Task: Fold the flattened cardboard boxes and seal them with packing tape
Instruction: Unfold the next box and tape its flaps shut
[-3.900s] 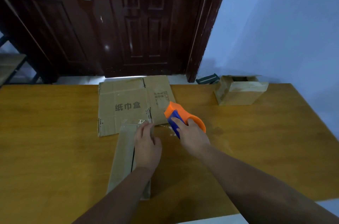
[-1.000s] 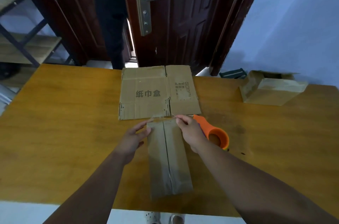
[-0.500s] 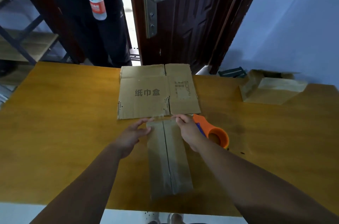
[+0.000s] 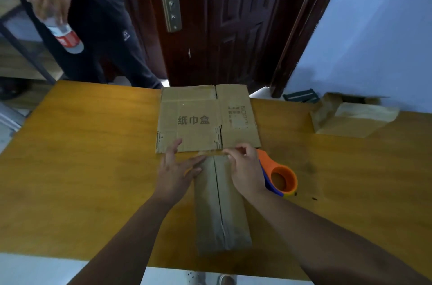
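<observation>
A long narrow folded cardboard box (image 4: 219, 205) lies on the wooden table (image 4: 81, 168), pointing away from me, with clear tape along its centre seam. My left hand (image 4: 175, 168) rests with straight fingers at the left of the box's far end. My right hand (image 4: 243, 163) pinches a strip of packing tape (image 4: 210, 152) at the same end. The orange and blue tape dispenser (image 4: 278, 177) lies on the table just right of my right wrist; no hand holds it. A flattened cardboard box (image 4: 205, 119) with printed characters lies just beyond.
Another folded box (image 4: 350, 121) stands at the table's far right, with a dark flat object (image 4: 300, 96) beside it. A person in dark clothes (image 4: 102, 27) stands by the open door (image 4: 222, 16) at the far left, holding a plastic bottle (image 4: 64, 34).
The dispenser has left my right hand and lies on the table. The door opened and a person with a bottle came into view. My hands barely moved in the last second.
</observation>
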